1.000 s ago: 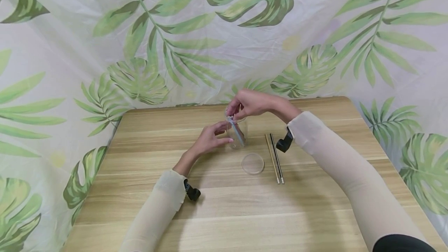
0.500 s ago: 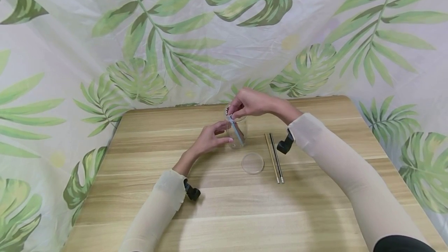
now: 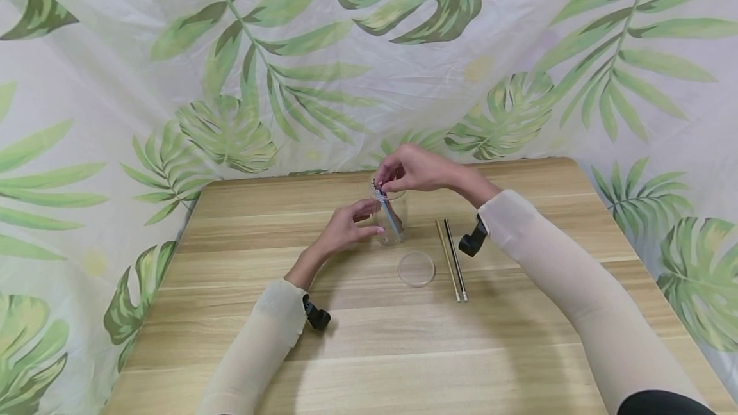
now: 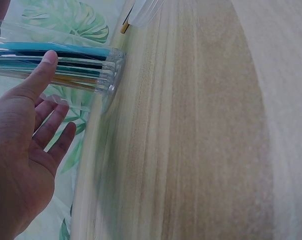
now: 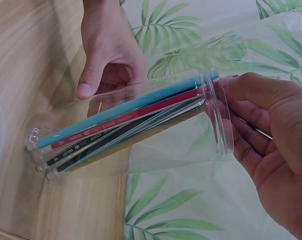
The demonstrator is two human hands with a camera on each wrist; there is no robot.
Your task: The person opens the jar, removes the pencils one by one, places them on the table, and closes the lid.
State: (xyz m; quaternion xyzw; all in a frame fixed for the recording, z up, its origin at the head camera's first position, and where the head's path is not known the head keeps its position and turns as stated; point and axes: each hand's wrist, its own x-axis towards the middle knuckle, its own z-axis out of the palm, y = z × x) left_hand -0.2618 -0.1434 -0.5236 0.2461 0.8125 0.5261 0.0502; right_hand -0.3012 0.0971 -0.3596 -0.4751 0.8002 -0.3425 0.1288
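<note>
A clear plastic jar [image 5: 186, 150] stands upright on the table, with several pencils leaning inside it. Among them are a light blue pencil [image 5: 116, 109], a red pencil [image 5: 101, 126] and dark green ones. My left hand [image 3: 344, 228] steadies the jar from the left, thumb in front and fingers curving behind its wall. Over the open mouth, my right hand [image 3: 412, 168] pinches the top end of the red pencil between thumb and fingers. The pencil's lower end is still down near the jar's bottom.
A round clear lid [image 3: 416, 269] lies flat in front of the jar. Right of the lid, a gold pencil [image 3: 448, 261] and a black pencil [image 3: 455, 261] lie side by side on the wooden table [image 3: 369, 338]. Leaf-patterned cloth [image 3: 323, 101] hangs behind the table's back edge.
My right wrist and forearm have shifted slightly to the right, and a bit of red now shows at the right fingertips. The left hand and the jar stay where they were.
</note>
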